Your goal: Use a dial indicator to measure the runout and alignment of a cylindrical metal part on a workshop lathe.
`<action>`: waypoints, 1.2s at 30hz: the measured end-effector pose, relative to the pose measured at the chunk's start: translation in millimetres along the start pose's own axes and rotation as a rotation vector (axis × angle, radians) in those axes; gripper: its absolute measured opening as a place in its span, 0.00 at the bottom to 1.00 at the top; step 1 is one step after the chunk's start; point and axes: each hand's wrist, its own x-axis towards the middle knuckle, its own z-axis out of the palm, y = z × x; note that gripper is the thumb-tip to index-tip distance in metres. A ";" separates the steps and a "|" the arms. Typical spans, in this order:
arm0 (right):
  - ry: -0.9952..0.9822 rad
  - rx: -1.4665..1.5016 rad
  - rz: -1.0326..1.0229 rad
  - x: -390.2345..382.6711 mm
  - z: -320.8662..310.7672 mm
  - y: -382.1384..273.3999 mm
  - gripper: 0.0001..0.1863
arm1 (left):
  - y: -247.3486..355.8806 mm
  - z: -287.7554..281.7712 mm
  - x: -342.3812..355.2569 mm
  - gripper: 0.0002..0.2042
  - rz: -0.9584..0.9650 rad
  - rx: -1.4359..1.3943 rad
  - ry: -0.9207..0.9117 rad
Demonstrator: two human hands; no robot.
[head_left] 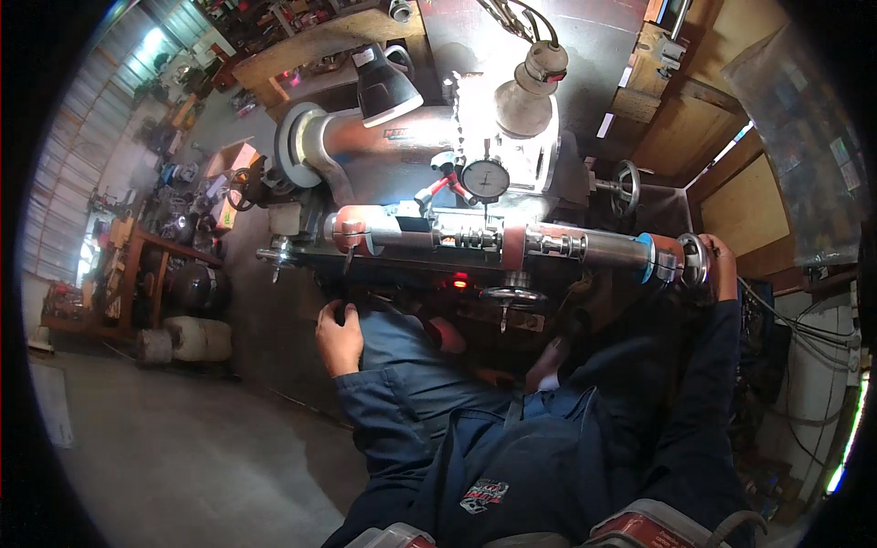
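A long metal shaft [548, 243] with red, silver and blue sections lies horizontally in a machine across the middle of the view. A round dial gauge [485, 178] stands just above it. My right hand [719, 265] is curled around the handwheel [692, 258] at the shaft's right end. My left hand [339, 336] is under the machine's left part, fingers closed on a dark knob or lever; what it grips is in shadow. Both arms are in dark blue sleeves.
A small handwheel [512, 296] and a red indicator light [459, 283] sit on the machine's front. A work lamp [385, 87] and a large pipe flange [300, 142] are behind it. Cluttered shelves [137, 265] stand at left, cables [804, 338] hang at right. Concrete floor [183, 447] lies lower left.
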 end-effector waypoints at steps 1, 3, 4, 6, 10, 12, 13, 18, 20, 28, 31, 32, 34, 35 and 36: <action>-0.059 0.088 0.055 6.0 -0.9 14.7 0.11 | 0.7 -0.8 -0.2 0.18 -0.017 -0.006 -0.012; -0.156 0.162 0.114 25.8 -22.3 69.3 0.11 | -1.6 5.8 1.8 0.18 0.013 -0.017 -0.014; -0.254 0.235 0.175 32.5 -40.1 93.9 0.11 | -1.7 10.8 3.1 0.17 0.042 -0.028 -0.018; -0.337 0.134 0.173 24.1 -40.7 65.0 0.13 | -3.8 6.5 1.6 0.16 0.035 0.009 0.006; 0.200 -0.151 -0.256 -3.6 -11.8 -110.9 0.13 | 4.8 10.9 -0.8 0.15 0.067 0.043 0.062; 0.013 0.842 -0.177 -15.5 15.1 -167.4 0.13 | 7.1 12.2 -1.2 0.15 0.053 0.065 0.078; -0.156 0.979 -0.232 -16.3 33.1 -188.9 0.14 | 10.1 13.4 -1.2 0.16 0.042 0.081 0.093; -0.561 1.272 -0.043 -11.6 144.0 -244.7 0.16 | 19.8 11.0 -2.1 0.17 0.018 0.062 0.088; -0.627 1.276 0.035 -6.0 180.0 -243.7 0.16 | 24.3 11.0 -3.3 0.17 0.009 0.049 0.100; -0.629 1.070 0.255 -0.2 231.6 -237.9 0.16 | 13.8 11.4 -3.3 0.17 0.003 -0.002 0.116; -0.643 1.044 0.265 -1.1 233.9 -237.5 0.15 | 13.6 11.1 -3.8 0.17 -0.002 -0.003 0.121; -0.645 1.041 0.273 -1.3 234.6 -237.5 0.16 | 13.3 11.4 -3.7 0.17 -0.006 0.002 0.124; -0.649 1.038 0.281 -0.2 235.9 -236.8 0.16 | 12.2 11.9 -3.4 0.17 0.001 0.004 0.131; -0.682 1.030 0.275 2.1 236.3 -234.8 0.17 | 11.7 11.8 -3.4 0.17 0.008 0.005 0.138; -0.713 1.021 0.269 5.0 236.3 -232.5 0.17 | 12.3 11.7 -3.3 0.17 0.008 0.005 0.138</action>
